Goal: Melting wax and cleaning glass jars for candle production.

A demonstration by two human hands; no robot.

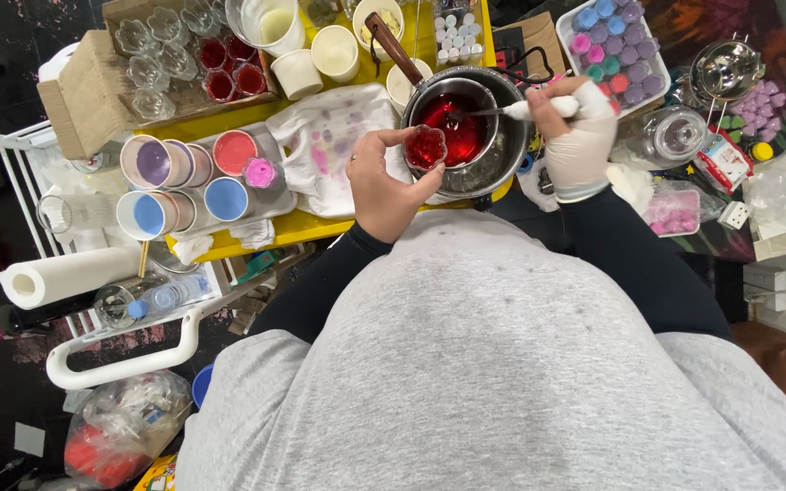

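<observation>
1. Tabletop (320, 227): yellow, crowded; everything below is placed relative to the pot.
2. Pot (479, 127): steel, holding a smaller pan of red liquid wax, wooden handle angled up and left.
3. Cloth (325, 145): white, stained pink, just left of the pot.
4. Box (93, 91): cardboard, far left of the pot and further back, with clear and red-filled glass cups.
5. Tray (616, 50): white, right of the pot and further back, filled with pink, blue, purple and green pieces.
6. Tins (184, 177): round, purple, red, blue and pink, well left of the pot.
7. My left hand (384, 177): bare, fingers closed around the cup, at the pot's near-left rim.
8. My right hand (575, 132): white glove, clamped on the spoon handle, at the pot's right rim.
9. Spoon (511, 111): white handle, bowl over the red wax.
10. Cup (425, 147): small glass, red inside, held touching the pot's rim.

Step, as I judge it: filling the cup by spoon. The next move calls for a level spoon and a steady cup.
</observation>
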